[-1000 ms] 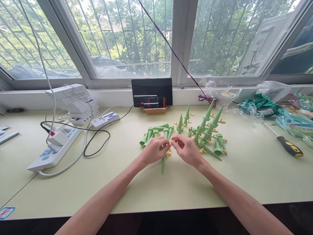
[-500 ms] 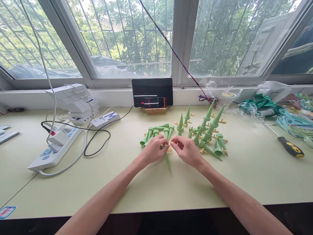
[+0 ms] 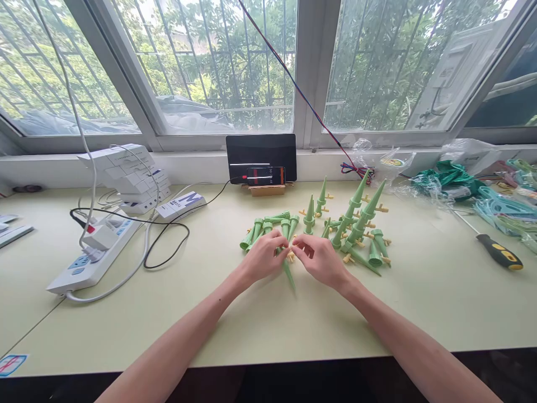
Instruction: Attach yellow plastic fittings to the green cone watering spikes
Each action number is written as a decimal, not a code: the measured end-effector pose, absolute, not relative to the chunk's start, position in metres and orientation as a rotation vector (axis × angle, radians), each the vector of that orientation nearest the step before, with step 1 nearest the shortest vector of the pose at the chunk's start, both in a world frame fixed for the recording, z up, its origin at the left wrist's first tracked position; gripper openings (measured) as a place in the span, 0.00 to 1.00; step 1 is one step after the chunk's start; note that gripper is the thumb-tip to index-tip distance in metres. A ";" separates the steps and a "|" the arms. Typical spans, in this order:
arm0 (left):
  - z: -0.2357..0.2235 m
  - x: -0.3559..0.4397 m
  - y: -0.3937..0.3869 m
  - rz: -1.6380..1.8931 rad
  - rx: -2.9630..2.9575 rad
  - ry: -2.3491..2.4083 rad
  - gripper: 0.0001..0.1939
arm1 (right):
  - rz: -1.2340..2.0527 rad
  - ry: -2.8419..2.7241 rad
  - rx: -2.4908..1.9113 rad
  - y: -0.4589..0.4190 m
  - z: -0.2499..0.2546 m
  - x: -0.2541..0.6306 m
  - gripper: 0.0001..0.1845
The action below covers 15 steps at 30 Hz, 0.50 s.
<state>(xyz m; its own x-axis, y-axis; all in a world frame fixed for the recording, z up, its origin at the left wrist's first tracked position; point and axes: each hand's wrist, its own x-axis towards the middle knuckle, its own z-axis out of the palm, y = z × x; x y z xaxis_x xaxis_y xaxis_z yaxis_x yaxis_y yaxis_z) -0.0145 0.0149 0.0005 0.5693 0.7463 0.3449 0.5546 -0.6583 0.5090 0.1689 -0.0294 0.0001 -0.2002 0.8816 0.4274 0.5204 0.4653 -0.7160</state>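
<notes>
My left hand is closed round a green cone-shaped spike whose tip points down toward me. My right hand pinches a small tan knob at the top of that spike, the fingertips of both hands almost touching. Just behind my hands lies a row of several loose green spikes. To the right stand and lie more green spikes with tan knobs, some stacked into tall cones.
A white power strip with black and white cables lies at the left, beside stacked white boxes. A phone leans on a black tablet at the sill. A screwdriver and bags of green parts lie at the right.
The spike in my left hand has swung from pointing straight down to slanting down-right. My hands have drawn slightly closer together at its top.
</notes>
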 end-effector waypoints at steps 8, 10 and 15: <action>0.001 -0.014 0.015 0.766 2.461 1.071 0.09 | 0.517 -1.914 -1.179 -0.030 0.001 0.168 0.08; 0.001 -0.014 0.014 0.758 2.452 1.077 0.09 | 0.523 -1.916 -1.173 -0.031 0.002 0.168 0.08; 0.001 -0.014 0.015 0.740 2.441 1.090 0.09 | 0.528 -1.920 -1.170 -0.032 0.003 0.169 0.09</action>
<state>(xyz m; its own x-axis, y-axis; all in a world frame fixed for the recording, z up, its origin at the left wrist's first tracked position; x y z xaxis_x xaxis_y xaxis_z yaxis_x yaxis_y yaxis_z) -0.0141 0.0146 0.0007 0.5639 0.7644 0.3126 0.5722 -0.6346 0.5195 0.1686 -0.0315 0.0026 -0.2438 0.8738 0.4207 0.5361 0.4829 -0.6924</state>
